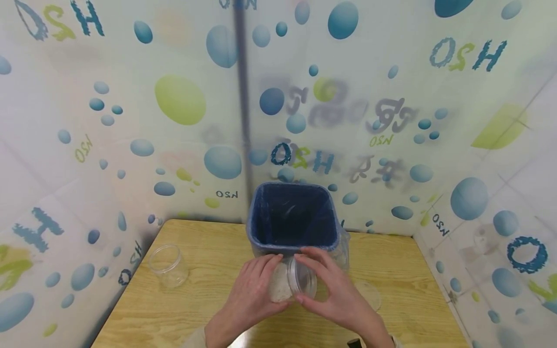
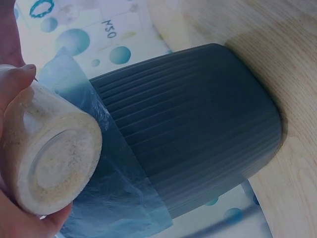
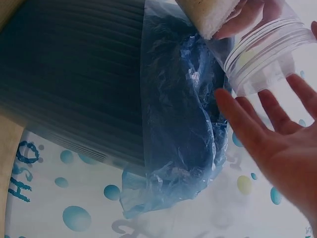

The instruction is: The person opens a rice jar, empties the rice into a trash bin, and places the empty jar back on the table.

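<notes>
Head view, nearest the wearer, shows both hands meeting over the wooden surface [image 1: 209, 309] just in front of a blue bin [image 1: 292, 220]. The left hand [image 1: 254, 295] holds a clear plastic jar [image 1: 292, 282] tipped on its side, its mouth turned toward the right; the left wrist view shows the fingers curled round the wall near the base, with pale grainy contents [image 2: 54, 158] packed against the bottom. The jar looks light and stiff, a thin smooth plastic that could slip in a loose grip, and the loose filling would likely shift its weight as it tilts, so the lower wall where the hand now sits seems the soundest place to take it, with the threaded neck [image 3: 267, 47] as a second purchase. The right hand [image 1: 337, 290] is at the open mouth end: in the head view its fingers lie over the rim, while the right wrist view shows them spread and nearly straight [image 3: 277, 129] beside the neck, so that grip is open and at most touching, not clamped. Just beyond the jar stands the bin, ribbed on its outer wall and lined with a thin blue plastic bag [image 3: 183, 114] folded over its edge. Farther left on the surface stands a second, empty clear jar [image 1: 168, 265], and a clear lid [image 1: 369, 294] lies to the right.
</notes>
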The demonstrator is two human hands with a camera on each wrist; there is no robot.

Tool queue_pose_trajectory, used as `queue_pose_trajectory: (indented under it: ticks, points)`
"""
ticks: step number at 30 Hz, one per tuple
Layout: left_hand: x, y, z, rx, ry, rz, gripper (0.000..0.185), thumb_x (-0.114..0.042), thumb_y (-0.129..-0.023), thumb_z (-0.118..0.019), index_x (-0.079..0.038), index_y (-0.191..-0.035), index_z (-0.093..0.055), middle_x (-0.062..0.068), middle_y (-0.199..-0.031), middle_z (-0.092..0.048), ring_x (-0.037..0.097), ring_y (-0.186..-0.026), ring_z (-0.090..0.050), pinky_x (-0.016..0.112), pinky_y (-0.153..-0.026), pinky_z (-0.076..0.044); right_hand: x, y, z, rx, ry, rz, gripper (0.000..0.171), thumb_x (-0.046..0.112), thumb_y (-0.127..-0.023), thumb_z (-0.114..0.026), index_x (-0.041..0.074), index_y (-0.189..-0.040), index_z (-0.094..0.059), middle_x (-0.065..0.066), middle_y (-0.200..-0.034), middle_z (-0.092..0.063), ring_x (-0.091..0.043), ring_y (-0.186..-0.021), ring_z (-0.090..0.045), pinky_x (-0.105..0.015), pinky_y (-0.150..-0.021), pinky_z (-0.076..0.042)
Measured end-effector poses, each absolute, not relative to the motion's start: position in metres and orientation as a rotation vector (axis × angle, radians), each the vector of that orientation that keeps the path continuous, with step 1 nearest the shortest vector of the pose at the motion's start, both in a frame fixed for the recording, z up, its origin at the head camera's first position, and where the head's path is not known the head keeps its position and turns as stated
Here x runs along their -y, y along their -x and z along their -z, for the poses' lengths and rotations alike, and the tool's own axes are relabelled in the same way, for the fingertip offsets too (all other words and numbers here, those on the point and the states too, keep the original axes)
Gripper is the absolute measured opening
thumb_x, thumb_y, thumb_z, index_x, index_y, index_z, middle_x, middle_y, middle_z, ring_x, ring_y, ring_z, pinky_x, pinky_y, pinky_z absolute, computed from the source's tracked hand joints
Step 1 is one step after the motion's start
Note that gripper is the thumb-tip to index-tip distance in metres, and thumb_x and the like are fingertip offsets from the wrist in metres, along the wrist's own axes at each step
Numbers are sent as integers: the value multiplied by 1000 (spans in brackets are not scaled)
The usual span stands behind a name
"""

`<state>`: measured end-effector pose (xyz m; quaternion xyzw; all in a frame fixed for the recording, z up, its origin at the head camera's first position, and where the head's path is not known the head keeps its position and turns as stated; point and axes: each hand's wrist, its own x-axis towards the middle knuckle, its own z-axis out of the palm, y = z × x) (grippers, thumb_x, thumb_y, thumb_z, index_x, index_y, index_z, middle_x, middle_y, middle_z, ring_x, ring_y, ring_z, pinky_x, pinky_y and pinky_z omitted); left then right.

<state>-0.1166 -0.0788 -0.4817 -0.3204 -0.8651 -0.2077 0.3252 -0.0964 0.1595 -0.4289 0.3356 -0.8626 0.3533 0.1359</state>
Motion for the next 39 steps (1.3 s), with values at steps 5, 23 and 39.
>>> queue_pose_trajectory:
  ticks: [5,23,39]
  points:
    - [79,116,481,2276,847,545,99,-54,-56,-97,-6,-134,-60,8,-122,-65,26,-109,-63,45,-91,-55,-155,94,429,2512,-831,-981,72,50,-93,-75,21,-153,-49,0,-146,-50,-19,-119,-59,-31,-82,-59]
    - [76,117,481,2238,850,530,100,-52,-53,-97,-5,-133,-61,9,-121,-64,27,-108,-63,44,-90,-54,-152,95,428,2553,-770,-851,59,52,-94,-72,29,-147,-57,8,-137,-57,-14,-119,-60,-42,-89,-58]
    - [79,117,483,2243,859,523,100,-53,-52,-98,-5,-131,-61,9,-120,-66,26,-107,-64,44,-89,-55,-163,99,431,2443,-1079,-946,66,36,-91,-81,25,-150,-54,-1,-154,-48,-21,-136,-51,-46,-98,-54]
